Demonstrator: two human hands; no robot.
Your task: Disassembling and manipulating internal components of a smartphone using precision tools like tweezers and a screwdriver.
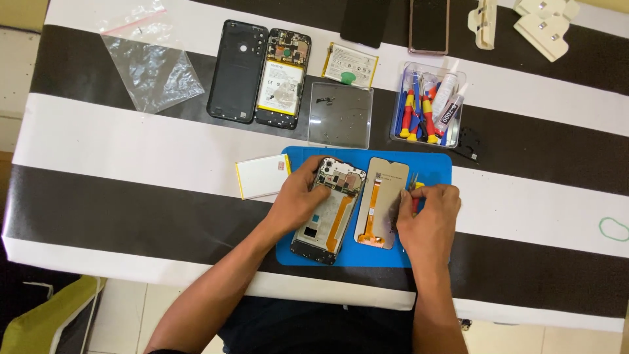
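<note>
Item 1: right hand point(429, 213), fingers pinched on a red-and-yellow tool point(415, 190), just right of the loose screen panel point(382, 202). Item 2: left hand point(298, 196) pressed on the opened phone frame point(327, 210), both on the blue mat point(432, 164). Step judged: disassembly; next needs a steady tool tip.

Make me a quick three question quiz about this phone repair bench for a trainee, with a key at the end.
1. True or false: the left hand rests on the opened phone frame on the blue mat.
2. What lies nearest the right hand? A) plastic bag B) display panel C) green rubber band
3. What does the clear box at the mat's far right corner hold?

Key
1. True.
2. B: the display panel lies beside it; the plastic bag and green rubber band lie far off.
3. Red and yellow handled tools and glue tubes.
</note>
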